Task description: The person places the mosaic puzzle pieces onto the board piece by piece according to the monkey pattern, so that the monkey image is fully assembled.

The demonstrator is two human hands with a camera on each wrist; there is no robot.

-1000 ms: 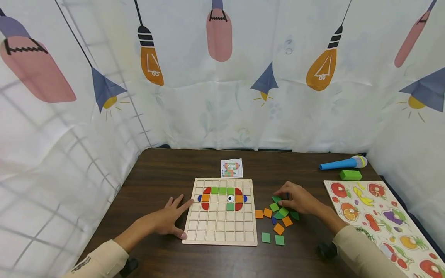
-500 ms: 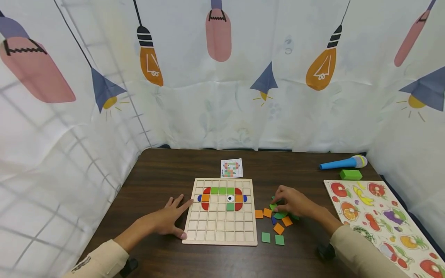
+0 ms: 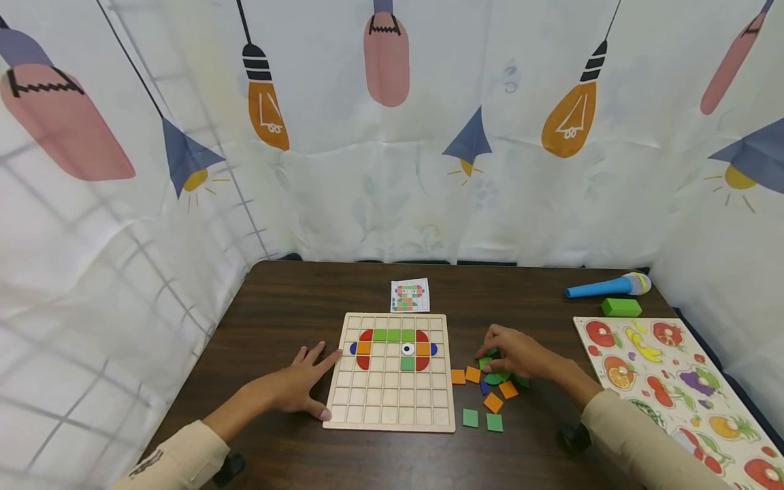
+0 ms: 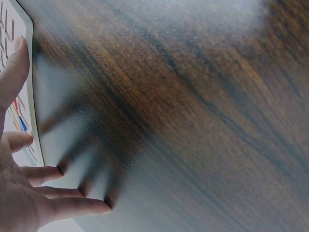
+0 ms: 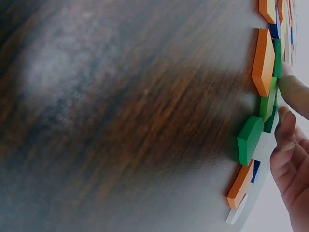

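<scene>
Looks like you're picking a tile: best to pinch one by its edges and lift it free of its neighbours, with the pale wooden grid board [image 3: 389, 396], lower centre of the head view, held steady. Your left hand [image 3: 292, 388] has fingers spread wide, thumb and index touching the board's left side. Your right hand [image 3: 523, 352], right of centre, curls narrowly over a light-green square tile [image 3: 484, 363]; can't tell if it's gripped.

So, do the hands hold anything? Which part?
Left hand just touches the board at its left edge; whether the right hand pinches a green piece, I can't tell.
</scene>
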